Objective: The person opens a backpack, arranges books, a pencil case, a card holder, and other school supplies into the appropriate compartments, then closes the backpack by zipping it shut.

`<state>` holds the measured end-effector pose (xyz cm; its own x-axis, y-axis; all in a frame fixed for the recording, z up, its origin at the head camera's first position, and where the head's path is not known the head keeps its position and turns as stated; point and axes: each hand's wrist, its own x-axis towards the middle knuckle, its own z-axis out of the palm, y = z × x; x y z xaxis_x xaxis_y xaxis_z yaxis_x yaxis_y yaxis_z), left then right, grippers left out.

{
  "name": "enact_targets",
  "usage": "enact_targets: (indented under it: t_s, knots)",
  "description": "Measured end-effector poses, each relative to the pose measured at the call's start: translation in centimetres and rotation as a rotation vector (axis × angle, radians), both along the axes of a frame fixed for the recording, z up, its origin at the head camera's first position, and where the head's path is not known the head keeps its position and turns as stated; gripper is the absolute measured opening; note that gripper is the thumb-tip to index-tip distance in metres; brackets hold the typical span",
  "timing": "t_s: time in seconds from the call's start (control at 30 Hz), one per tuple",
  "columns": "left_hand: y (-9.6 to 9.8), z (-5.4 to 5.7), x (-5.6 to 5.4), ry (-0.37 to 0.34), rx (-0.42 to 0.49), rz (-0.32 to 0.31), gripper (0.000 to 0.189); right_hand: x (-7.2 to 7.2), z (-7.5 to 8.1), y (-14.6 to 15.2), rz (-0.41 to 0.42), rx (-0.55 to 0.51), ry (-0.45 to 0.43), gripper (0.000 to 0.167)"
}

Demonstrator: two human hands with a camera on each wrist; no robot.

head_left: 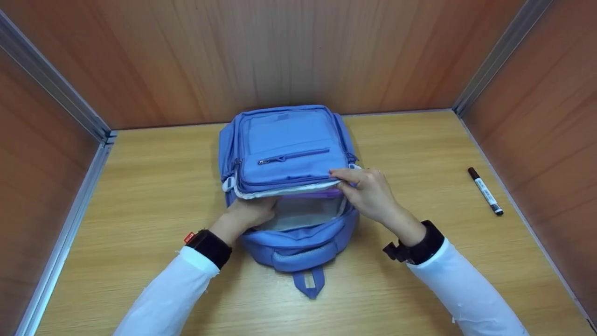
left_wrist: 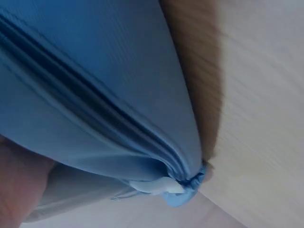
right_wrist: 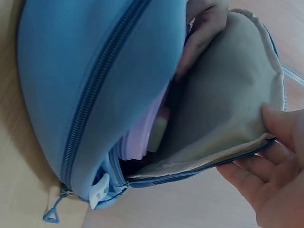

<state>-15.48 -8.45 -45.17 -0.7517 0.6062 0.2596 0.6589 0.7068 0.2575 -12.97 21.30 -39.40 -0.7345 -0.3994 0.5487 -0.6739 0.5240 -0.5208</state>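
Left hand (head_left: 252,212) slants in from the near left, its fingers sunk into the mouth of a blue backpack (head_left: 289,135), so whether they grip anything cannot be told. From the near right, the right hand (head_left: 371,191) pinches the rim of the raised front flap (head_left: 303,171), thumb on the pale lining, fingers on the outer face. Tabletop (head_left: 401,298) shows between the two sleeves and along both sides of the bag; the left wall (head_left: 42,140) stands well apart from it, and toward the right wall (head_left: 536,93) lies a marker (head_left: 485,191), also well apart from the bag. Middle of the tabletop, the backpack lies front side up, long axis running near to far, its hanging loop (head_left: 318,277) pointing near. Beyond the loop the mouth gapes, with something purple (right_wrist: 142,128) inside; farther still, the zipped front leads to the end beside the far wall (head_left: 280,56).
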Motion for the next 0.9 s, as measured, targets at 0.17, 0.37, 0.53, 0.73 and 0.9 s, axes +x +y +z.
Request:
enact_targets:
  t_s: [0.17,0.37,0.53,0.73,0.9]
  knots:
    - [0.4,0.1,2.1,0.017,-0.001,0.019,0.048,0.7,-1.3,0.0,-0.004,-0.009,0.006,0.028]
    - [0.8,0.9,5.7,0.106,0.008,-0.112,0.028,2.0,-3.2,0.3,0.004,-0.048,0.02,0.03]
    - [0.8,0.4,7.2,0.586,0.189,-0.206,0.017,2.7,-4.9,0.3,0.004,-0.117,0.055,0.032]
    - [1.6,-0.3,7.1,0.818,0.179,-0.024,0.027,3.2,-6.6,-0.1,-0.015,-0.143,0.078,0.028]
    - [1.6,-0.7,7.3,0.781,0.165,0.025,0.03,3.6,-7.4,0.0,-0.014,-0.1,0.053,0.029]
